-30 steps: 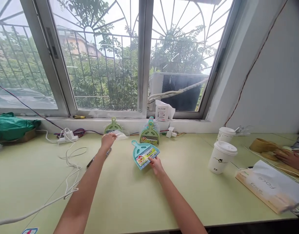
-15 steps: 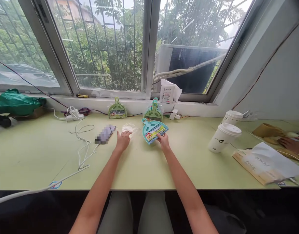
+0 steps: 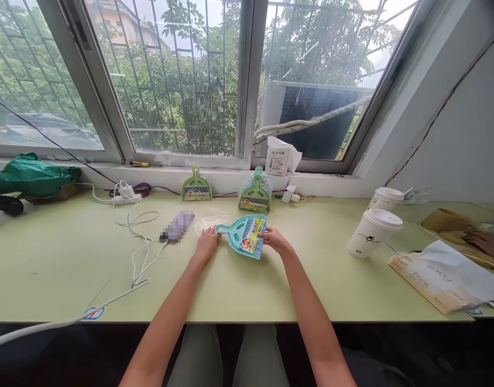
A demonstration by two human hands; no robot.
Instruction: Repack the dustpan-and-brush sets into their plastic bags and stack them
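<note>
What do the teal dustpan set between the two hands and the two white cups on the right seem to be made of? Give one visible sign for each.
Teal dustpan set: most likely moulded plastic, smooth with a slight sheen, one even colour, thin handle with a hanging hole; a printed label lies across it.
White cups: probably paper with plastic lids, judging by matt tapered walls and rimmed lids.

Single head-worn view, forward and down over the green table (image 3: 247, 290) toward the window (image 3: 170, 80).

Pale green table (image 3: 49, 269); barred windows (image 3: 170, 80); daylight; white wall (image 3: 464, 134)
</note>
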